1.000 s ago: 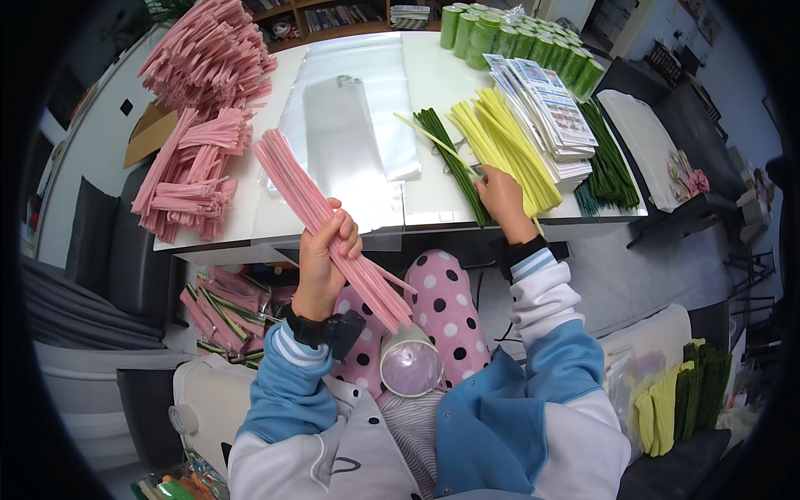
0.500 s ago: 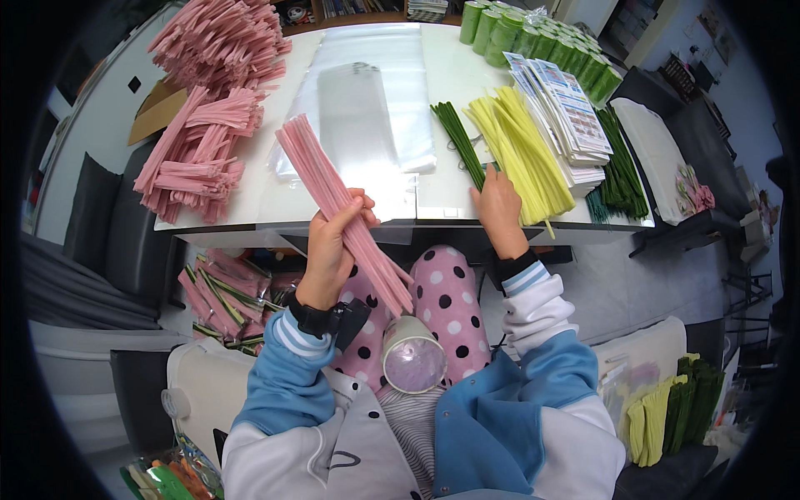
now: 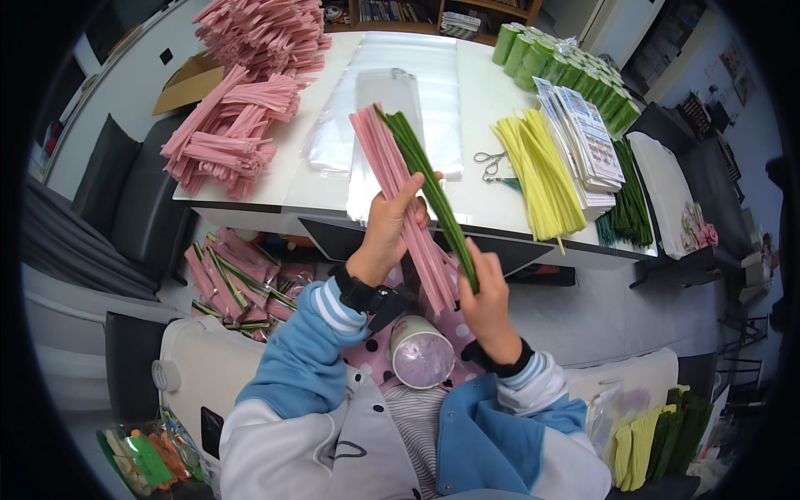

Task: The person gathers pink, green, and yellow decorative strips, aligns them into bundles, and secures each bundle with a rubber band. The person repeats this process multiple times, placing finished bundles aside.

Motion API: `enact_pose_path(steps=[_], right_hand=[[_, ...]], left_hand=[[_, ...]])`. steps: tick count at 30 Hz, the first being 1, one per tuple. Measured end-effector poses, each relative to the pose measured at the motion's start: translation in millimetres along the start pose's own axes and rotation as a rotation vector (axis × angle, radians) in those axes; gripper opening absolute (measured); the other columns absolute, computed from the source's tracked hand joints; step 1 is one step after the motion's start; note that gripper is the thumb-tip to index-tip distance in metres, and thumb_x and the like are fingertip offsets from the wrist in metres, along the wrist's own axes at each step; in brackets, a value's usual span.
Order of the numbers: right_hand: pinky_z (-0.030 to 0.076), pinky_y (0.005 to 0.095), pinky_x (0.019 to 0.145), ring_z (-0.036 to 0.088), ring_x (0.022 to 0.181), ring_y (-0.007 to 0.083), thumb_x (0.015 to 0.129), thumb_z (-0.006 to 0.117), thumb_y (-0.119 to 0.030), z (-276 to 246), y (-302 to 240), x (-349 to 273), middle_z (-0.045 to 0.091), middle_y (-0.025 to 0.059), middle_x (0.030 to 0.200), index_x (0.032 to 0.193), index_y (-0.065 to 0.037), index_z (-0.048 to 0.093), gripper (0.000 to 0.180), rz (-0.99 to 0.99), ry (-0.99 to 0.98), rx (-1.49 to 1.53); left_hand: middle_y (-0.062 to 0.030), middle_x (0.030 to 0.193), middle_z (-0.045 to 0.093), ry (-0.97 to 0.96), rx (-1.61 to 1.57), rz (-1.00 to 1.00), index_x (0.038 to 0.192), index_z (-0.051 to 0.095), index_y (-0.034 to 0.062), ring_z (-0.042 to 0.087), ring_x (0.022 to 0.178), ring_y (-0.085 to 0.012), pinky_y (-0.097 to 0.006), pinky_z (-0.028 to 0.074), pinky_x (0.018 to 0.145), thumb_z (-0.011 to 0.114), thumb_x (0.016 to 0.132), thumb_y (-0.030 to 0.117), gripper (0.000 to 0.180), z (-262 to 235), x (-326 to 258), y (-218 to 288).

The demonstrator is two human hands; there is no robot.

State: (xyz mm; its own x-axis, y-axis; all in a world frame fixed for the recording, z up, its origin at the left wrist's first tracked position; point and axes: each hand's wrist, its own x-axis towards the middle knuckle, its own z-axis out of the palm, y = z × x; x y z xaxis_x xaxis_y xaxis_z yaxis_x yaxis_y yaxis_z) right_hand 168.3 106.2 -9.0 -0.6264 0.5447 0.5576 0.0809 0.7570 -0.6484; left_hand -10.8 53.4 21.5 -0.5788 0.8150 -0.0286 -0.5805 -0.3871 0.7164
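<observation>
In the downward head view, a seated person's bare left hand [image 3: 390, 229] wraps around the middle of a bundle of fuzzy pale-pink stems [image 3: 382, 154], fingers curled and thumb laid across it. The bare right hand [image 3: 487, 302] pinches the lower end of a thinner bundle of fuzzy dark-green stems [image 3: 448, 221], thumb and fingers pressed together.

Both bundles are in front of the person's body, over the near edge of a white tabletop [image 3: 483, 108]. Their long axes slant from upper left to lower right, nearly parallel. The green lies along the pink's right side: the tops meet, and the lower ends stand slightly apart. The left hand's fingertips are just beside the green stems; whether they touch cannot be told. The right hand is nearer the green bundle's lower end.

On the table, bright-yellow fuzzy stems [image 3: 542, 179] lie to the right, near small metal scissors [image 3: 490, 158]. Flat clear plastic sleeves [image 3: 429, 62] lie beyond the hands, and pink stems are heaped [image 3: 223, 154] at left.
</observation>
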Motion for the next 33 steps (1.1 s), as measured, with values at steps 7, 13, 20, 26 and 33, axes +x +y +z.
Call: enact_pose_path(steps=[7, 13, 20, 26, 33], right_hand=[[0.050, 0.0301, 0.074, 0.060, 0.089, 0.0226, 0.079, 0.068, -0.008, -9, -33, -11, 0.056, 0.0140, 0.102, 0.123, 0.001, 0.050, 0.048, 0.141, -0.309, 0.310], [0.048, 0.0232, 0.062, 0.059, 0.075, 0.0121, 0.083, 0.064, -0.008, -13, -44, 12, 0.060, 0.0062, 0.082, 0.110, 0.001, 0.057, 0.029, 0.107, -0.138, 0.399], [0.037, 0.0189, 0.047, 0.048, 0.052, 0.0057, 0.089, 0.058, -0.008, -13, -51, 0, 0.057, 0.0016, 0.068, 0.101, 0.002, 0.059, 0.016, 0.505, -0.215, 0.892], [0.036, 0.0203, 0.045, 0.047, 0.048, 0.0090, 0.093, 0.054, -0.019, -8, -46, -5, 0.057, 0.0065, 0.070, 0.105, 0.003, 0.057, 0.026, 0.519, -0.206, 1.030], [0.037, 0.0192, 0.045, 0.049, 0.051, 0.0070, 0.093, 0.055, -0.013, -7, -44, -7, 0.058, 0.0043, 0.072, 0.089, 0.000, 0.057, 0.014, 0.529, -0.192, 1.065]], left_hand=[[-0.0096, 0.080, 0.065, 0.032, 0.257, 0.047, 0.097, 0.059, -0.0013, 0.047, 0.049, -0.0071, -0.020, 0.041, 0.046, 0.064, 0.081, 0.012, 0.021, 16, -32, 5], [-0.0119, 0.095, 0.065, -0.157, 0.374, 0.130, 0.104, 0.058, -0.0032, 0.063, 0.082, -0.0161, -0.027, 0.051, 0.071, 0.063, 0.081, 0.007, 0.025, 31, -67, 8], [-0.0064, 0.078, 0.064, 0.047, 0.175, 0.241, 0.093, 0.062, -0.0021, 0.060, 0.064, -0.0111, -0.024, 0.048, 0.055, 0.067, 0.080, 0.003, 0.015, 35, -73, 5], [-0.0063, 0.080, 0.063, 0.037, 0.115, 0.290, 0.101, 0.057, -0.0019, 0.060, 0.062, -0.0114, -0.024, 0.048, 0.052, 0.066, 0.081, 0.002, 0.022, 38, -78, 2], [-0.0053, 0.083, 0.062, -0.022, 0.090, 0.206, 0.105, 0.054, -0.0009, 0.060, 0.063, -0.0106, -0.023, 0.048, 0.054, 0.066, 0.080, 0.002, 0.028, 31, -79, 3]])
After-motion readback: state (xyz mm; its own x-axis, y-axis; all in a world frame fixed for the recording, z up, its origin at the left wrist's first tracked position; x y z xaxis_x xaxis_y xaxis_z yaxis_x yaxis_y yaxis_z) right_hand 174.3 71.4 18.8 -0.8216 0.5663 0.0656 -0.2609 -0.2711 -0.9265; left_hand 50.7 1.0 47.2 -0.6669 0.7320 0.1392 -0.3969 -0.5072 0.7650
